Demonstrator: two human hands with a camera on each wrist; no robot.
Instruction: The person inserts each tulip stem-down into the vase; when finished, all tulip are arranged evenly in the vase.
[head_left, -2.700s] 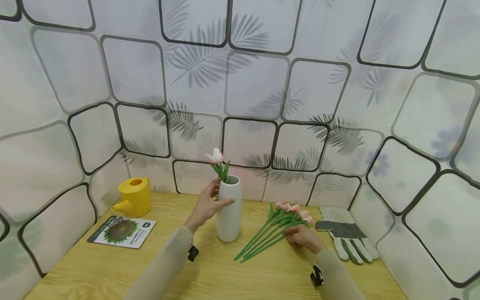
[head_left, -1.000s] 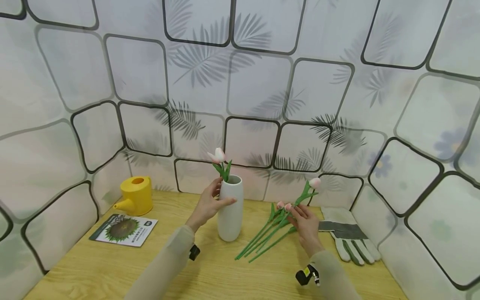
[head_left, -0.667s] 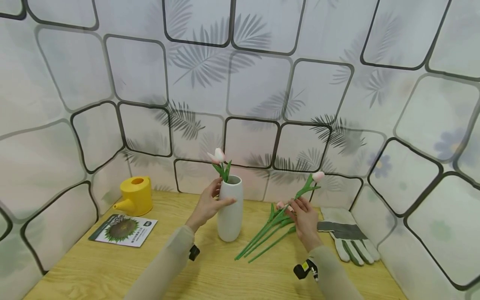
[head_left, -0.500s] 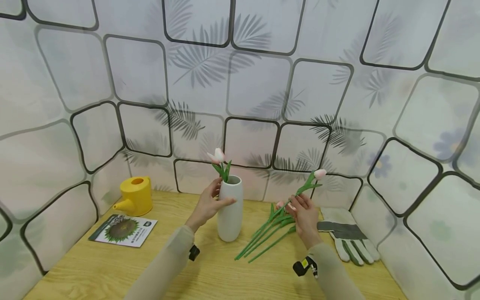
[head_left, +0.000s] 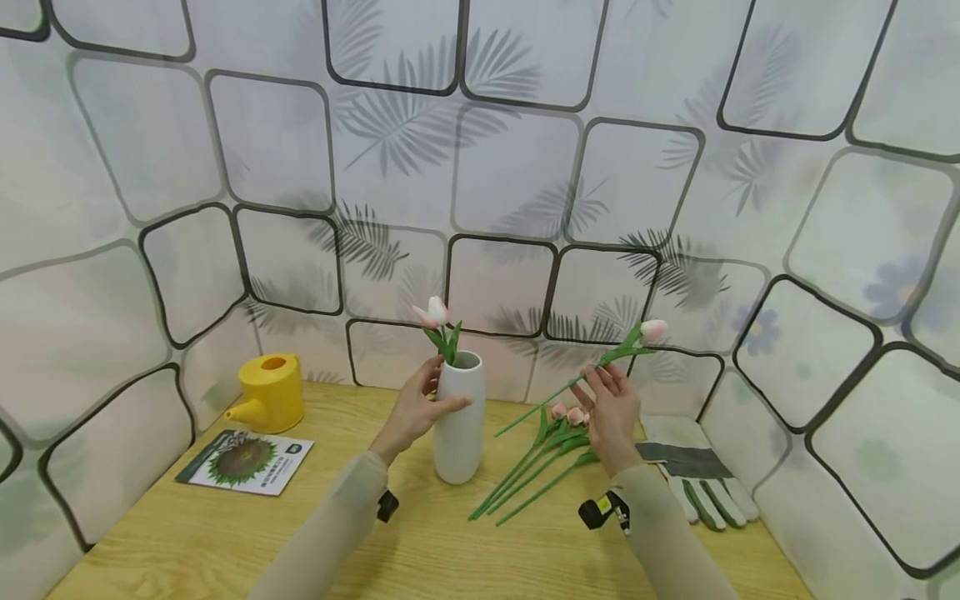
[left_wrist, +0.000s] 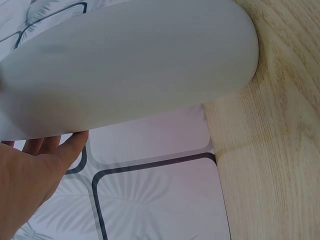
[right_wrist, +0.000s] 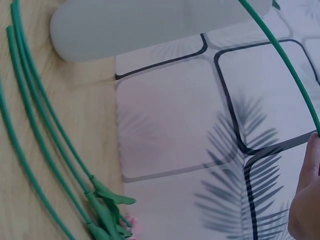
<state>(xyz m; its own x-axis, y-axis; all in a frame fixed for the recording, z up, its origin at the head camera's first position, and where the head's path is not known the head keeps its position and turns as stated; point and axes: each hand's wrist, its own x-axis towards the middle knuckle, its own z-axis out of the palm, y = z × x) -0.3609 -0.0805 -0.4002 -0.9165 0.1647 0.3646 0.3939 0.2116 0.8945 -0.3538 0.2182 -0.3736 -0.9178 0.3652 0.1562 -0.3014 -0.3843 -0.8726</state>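
A tall white vase (head_left: 460,425) stands upright on the table with pink-white tulips (head_left: 433,313) rising from its mouth. My left hand (head_left: 417,410) grips its upper side, thumb across the front and fingers behind; the left wrist view has the vase's body (left_wrist: 150,65) above that hand. Off the table to the right, my right hand (head_left: 611,408) pinches a single tulip (head_left: 653,331) just below its leaves. Its green stem (head_left: 536,408) slants down left toward the vase. Beneath it several more tulips (head_left: 525,475) lie on the table, their heads partly hidden by the right hand.
A yellow watering can (head_left: 272,396) stands at the back left, with a sunflower seed packet (head_left: 243,462) in front of it. Grey-and-white gloves (head_left: 693,467) lie to the right of the tulips. Patterned fabric walls (head_left: 517,183) enclose the wooden table (head_left: 450,550).
My right hand has picked one tulip out of the pile and raised it, lifting its stem clear of the others. The left hand has stayed on the vase.
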